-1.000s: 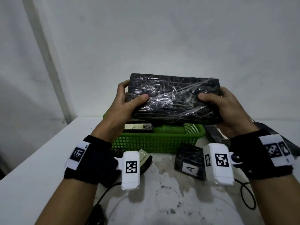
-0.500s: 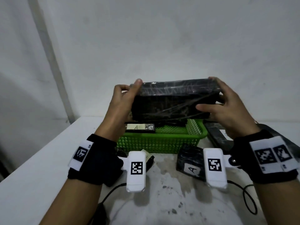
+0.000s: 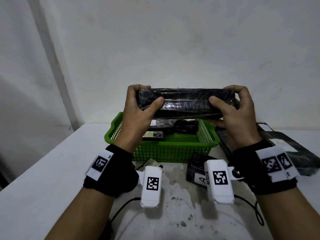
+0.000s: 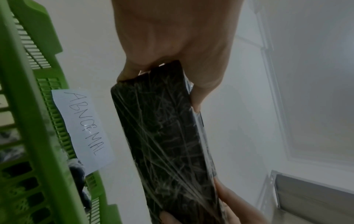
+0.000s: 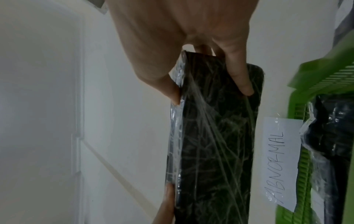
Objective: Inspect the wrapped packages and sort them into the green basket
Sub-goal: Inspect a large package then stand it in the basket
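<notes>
Package [image 3: 186, 103], a long black block bound in crinkled clear film, is clamped at its two ends: left hand [image 3: 138, 108] and right hand [image 3: 237, 108] each have a thumb on the near face and fingers curled over the top. It hangs edge-on above the green plastic mesh basket [image 3: 161, 149], just beyond the wrists. To inspect well, I judge, keep both grips firm on the slippery film, roll it slowly so each face shows, then lower it flat beside the wrapped packages already inside. A paper label [image 4: 84, 130] reading ABNORMAL hangs on the basket's far wall.
</notes>
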